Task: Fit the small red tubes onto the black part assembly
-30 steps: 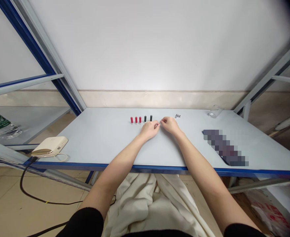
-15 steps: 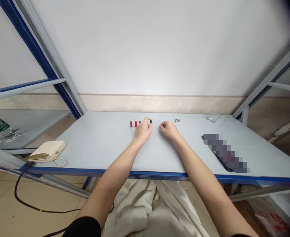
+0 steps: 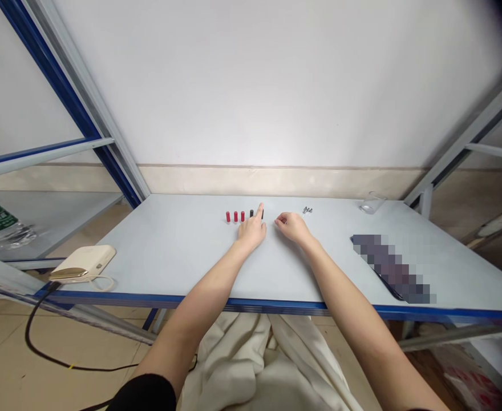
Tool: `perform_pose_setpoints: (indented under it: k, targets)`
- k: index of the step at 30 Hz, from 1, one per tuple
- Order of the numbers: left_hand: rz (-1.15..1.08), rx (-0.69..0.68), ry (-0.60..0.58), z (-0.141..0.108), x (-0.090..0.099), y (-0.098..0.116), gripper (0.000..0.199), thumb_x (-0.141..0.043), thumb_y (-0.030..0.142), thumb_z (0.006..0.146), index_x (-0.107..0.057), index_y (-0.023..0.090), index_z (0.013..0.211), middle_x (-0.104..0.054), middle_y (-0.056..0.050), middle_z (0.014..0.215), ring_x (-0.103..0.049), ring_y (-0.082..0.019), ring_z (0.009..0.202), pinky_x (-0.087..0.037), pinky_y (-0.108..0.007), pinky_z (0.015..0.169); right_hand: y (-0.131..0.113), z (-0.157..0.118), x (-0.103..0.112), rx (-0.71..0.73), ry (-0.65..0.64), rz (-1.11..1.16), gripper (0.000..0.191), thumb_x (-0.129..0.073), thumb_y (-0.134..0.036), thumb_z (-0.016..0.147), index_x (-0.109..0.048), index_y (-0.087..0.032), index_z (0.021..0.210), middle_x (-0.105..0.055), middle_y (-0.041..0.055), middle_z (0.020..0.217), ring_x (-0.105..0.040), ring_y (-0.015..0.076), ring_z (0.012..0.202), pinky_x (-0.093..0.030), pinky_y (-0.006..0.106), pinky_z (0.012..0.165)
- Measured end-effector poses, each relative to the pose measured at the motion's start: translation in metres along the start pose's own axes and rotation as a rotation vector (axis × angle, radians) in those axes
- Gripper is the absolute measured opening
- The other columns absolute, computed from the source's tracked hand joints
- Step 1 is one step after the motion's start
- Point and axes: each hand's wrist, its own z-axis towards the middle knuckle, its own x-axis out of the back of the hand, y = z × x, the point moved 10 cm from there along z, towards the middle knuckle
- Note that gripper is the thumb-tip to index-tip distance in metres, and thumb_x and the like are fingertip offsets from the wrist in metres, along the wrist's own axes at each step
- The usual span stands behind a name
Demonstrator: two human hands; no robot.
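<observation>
Black tube (image 3: 262,214) upright over surface (image 3: 169,245), beside my left hand (image 3: 252,230), index outstretched, grip unclear; my right hand (image 3: 292,226) curled nearby, hold unclear. Best keep fingertips light, tube vertical.

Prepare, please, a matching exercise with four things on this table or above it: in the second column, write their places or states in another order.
Things
1. Red cylinders
2. Clear cup
3. Left hand
4. Small shiny pieces

Places or states
A. Beyond the right hand and slightly to its right
B. Index finger stretched forward
C. Left of the black cylinders
D. Near the far right corner of the table

Pairs: 1-C, 2-D, 3-B, 4-A
</observation>
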Motion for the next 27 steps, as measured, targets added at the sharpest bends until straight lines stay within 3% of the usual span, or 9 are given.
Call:
perform_pose_setpoints:
  k: [5, 9, 13, 15, 19, 27]
  targets:
    - [-0.080, -0.010, 0.097, 0.002, 0.008, -0.001, 0.048, -0.041, 0.027, 0.088, -0.037, 0.023, 0.135, -0.063, -0.012, 0.107, -0.061, -0.023, 0.094, -0.045, -0.031, 0.077, 0.002, 0.001, -0.004, -0.009, -0.007, 0.009, 0.019, -0.047, -0.024, 0.081, -0.065, -0.016, 0.083, -0.068, 0.0084, 0.085, -0.058, 0.0159, 0.075, -0.037, 0.024, 0.067]
    - [-0.264, -0.041, 0.218, 0.004, 0.018, -0.002, 0.027, -0.040, 0.023, 0.088, -0.060, 0.020, 0.106, -0.065, -0.009, 0.104, -0.060, -0.020, 0.093, -0.045, -0.030, 0.078, 0.004, 0.001, -0.006, -0.015, -0.001, 0.014, 0.019, -0.047, -0.024, 0.082, -0.064, -0.015, 0.083, -0.067, 0.0098, 0.087, -0.058, 0.0165, 0.076, -0.037, 0.024, 0.068]
    - [-0.592, -0.012, 0.255, 0.006, 0.019, -0.008, 0.019, -0.046, 0.019, 0.085, -0.060, 0.016, 0.097, -0.068, -0.008, 0.094, -0.062, -0.017, 0.086, -0.047, -0.027, 0.076, 0.005, 0.001, -0.002, -0.041, 0.033, 0.074, 0.024, -0.040, -0.026, 0.087, -0.060, -0.014, 0.083, -0.066, 0.0111, 0.085, -0.057, 0.0161, 0.074, -0.037, 0.024, 0.067]
    - [-0.766, 0.024, 0.219, 0.006, 0.014, -0.010, 0.018, -0.047, 0.020, 0.085, -0.059, 0.015, 0.097, -0.068, -0.008, 0.093, -0.062, -0.013, 0.070, -0.048, -0.024, 0.065, 0.007, 0.002, -0.001, -0.068, 0.043, 0.157, 0.029, -0.035, -0.029, 0.090, -0.057, -0.014, 0.080, -0.065, 0.0105, 0.082, -0.056, 0.0153, 0.071, -0.037, 0.023, 0.066]
    - [-0.974, 0.057, 0.150, 0.005, 0.008, -0.008, 0.017, -0.047, 0.020, 0.085, -0.057, 0.013, 0.097, -0.068, -0.009, 0.094, -0.048, -0.005, 0.041, -0.040, -0.019, 0.044, 0.008, 0.005, -0.006, -0.072, 0.017, 0.370, 0.037, -0.029, -0.036, 0.091, -0.052, -0.016, 0.071, -0.061, 0.0055, 0.068, -0.053, 0.0135, 0.061, -0.037, 0.023, 0.061]
    - [-1.140, 0.100, 0.132, 0.006, 0.001, -0.011, 0.015, -0.050, 0.019, 0.085, -0.057, 0.012, 0.096, -0.067, -0.010, 0.093, -0.046, -0.002, 0.039, -0.039, -0.017, 0.044, 0.015, 0.011, -0.015, -0.079, -0.021, 0.645, 0.043, -0.039, -0.056, 0.082, -0.047, -0.018, 0.065, -0.048, -0.0007, 0.054, -0.041, 0.0103, 0.047, -0.034, 0.024, 0.051]
